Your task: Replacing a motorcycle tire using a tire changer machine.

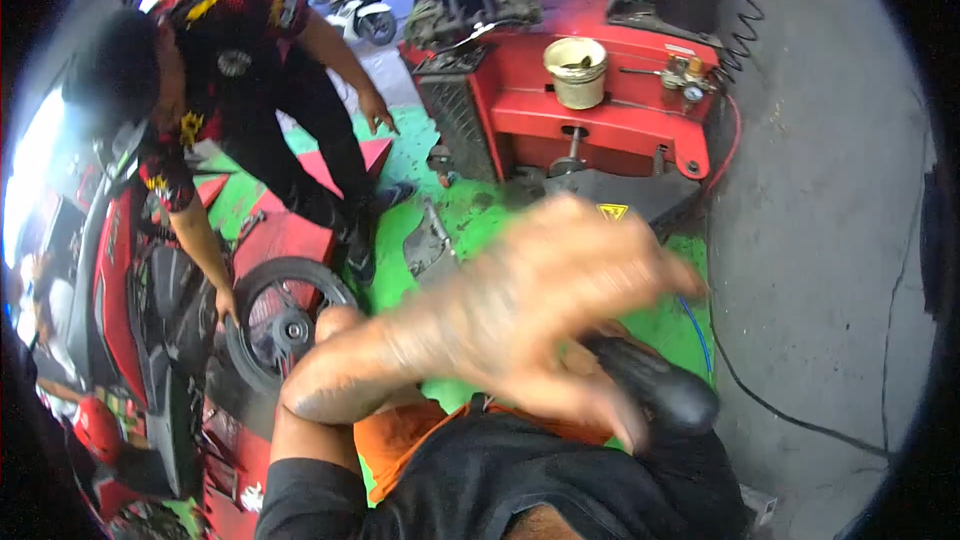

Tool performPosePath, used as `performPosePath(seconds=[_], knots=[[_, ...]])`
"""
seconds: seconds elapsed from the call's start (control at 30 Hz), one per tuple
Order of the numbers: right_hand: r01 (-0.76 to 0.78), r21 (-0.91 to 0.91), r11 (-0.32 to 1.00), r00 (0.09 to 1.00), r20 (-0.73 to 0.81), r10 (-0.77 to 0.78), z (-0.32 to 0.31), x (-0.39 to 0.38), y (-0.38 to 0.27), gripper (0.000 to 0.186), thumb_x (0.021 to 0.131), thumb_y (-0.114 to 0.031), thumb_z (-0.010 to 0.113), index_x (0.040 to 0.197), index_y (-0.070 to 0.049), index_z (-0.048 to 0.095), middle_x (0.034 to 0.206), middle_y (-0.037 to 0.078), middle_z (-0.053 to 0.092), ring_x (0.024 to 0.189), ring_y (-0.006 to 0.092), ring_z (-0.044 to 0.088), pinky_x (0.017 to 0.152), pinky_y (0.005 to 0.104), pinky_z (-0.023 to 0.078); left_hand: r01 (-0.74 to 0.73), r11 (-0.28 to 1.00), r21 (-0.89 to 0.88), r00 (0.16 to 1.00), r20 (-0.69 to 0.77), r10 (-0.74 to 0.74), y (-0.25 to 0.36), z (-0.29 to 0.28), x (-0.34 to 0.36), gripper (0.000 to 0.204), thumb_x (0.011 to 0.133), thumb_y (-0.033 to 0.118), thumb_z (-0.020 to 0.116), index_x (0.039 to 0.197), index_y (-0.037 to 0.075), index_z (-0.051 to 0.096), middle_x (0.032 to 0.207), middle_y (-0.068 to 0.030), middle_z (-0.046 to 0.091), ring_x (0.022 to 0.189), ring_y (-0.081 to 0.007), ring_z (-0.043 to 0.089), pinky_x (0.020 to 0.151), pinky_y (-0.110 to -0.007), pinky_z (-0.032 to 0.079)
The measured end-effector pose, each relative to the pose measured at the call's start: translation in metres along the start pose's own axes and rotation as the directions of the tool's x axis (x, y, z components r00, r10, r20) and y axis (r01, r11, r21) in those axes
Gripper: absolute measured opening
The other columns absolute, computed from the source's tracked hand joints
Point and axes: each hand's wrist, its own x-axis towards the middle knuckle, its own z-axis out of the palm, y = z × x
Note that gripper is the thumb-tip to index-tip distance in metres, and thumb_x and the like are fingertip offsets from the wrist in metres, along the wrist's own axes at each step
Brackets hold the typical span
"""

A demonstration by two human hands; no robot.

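Note:
My left hand (570,300) is raised across my body, blurred by motion. Its thumb stands apart from its fingers, and nothing shows in its grasp. Dark smudges mark the wrist and forearm. Beside the thumb is a black rounded shape (660,390), close to my right sleeve; whether it is a glove or an object I cannot tell. My right hand's fingers are hidden behind the left one. To the left, a motorcycle wheel (345,290) with a black tyre lies low near my knee. A co-worker (235,60) bends over it, one hand (228,308) on the tyre.
A red tyre-changing machine (640,130) stands ahead, bearing a dirty white bucket (577,90) and an air regulator (685,80). A grey wall (820,190) bounds the right side. A red-and-black motorcycle (120,280) stands left. A metal part (430,245) lies on the green floor (480,205).

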Motion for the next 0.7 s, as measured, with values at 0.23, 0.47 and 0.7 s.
performPosePath(seconds=[0.23, 0.47, 0.7], knots=[[0.067, -0.038, 0.997, 0.986, -0.151, -0.072, 0.008, 0.008, -0.012, 0.063, 0.097, -0.045, 0.053, 0.052, -0.008, 0.030, 0.048, 0.003, 0.032, 0.044, 0.0203, 0.030, 0.054, 0.0370, 0.031, 0.829, 0.435, -0.352, 0.159, -0.597, -0.787, -0.165, -0.065, -0.222, 0.055, 0.104, 0.046, 0.041, 0.108, -0.004, 0.063, 0.095, -0.0118, 0.067, 0.088, -0.0184, 0.062, 0.082, -0.033, 0.050], [0.012, -0.066, 0.998, 0.980, -0.200, -0.025, 0.009, 0.003, -0.013, 0.070, 0.098, -0.058, 0.047, 0.051, -0.008, 0.029, 0.047, 0.002, 0.030, 0.043, 0.0193, 0.030, 0.056, 0.0366, 0.033, 0.957, 0.180, -0.229, 0.150, -0.144, -0.978, -0.232, 0.002, -0.316, 0.088, 0.099, 0.068, 0.017, 0.127, -0.005, 0.058, 0.131, -0.0241, 0.059, 0.127, -0.0362, 0.051, 0.109, -0.043, 0.034], [-0.002, -0.070, 0.998, 0.974, -0.227, -0.014, 0.014, 0.000, -0.017, 0.071, 0.099, -0.058, 0.044, 0.049, -0.008, 0.029, 0.045, 0.001, 0.028, 0.041, 0.0189, 0.028, 0.053, 0.0362, 0.032, 0.993, 0.075, -0.090, 0.066, -0.102, -0.993, -0.238, 0.014, -0.304, 0.078, 0.100, 0.059, 0.027, 0.109, -0.010, 0.064, 0.115, -0.0355, 0.061, 0.112, -0.0461, 0.058, 0.099, -0.047, 0.041]])
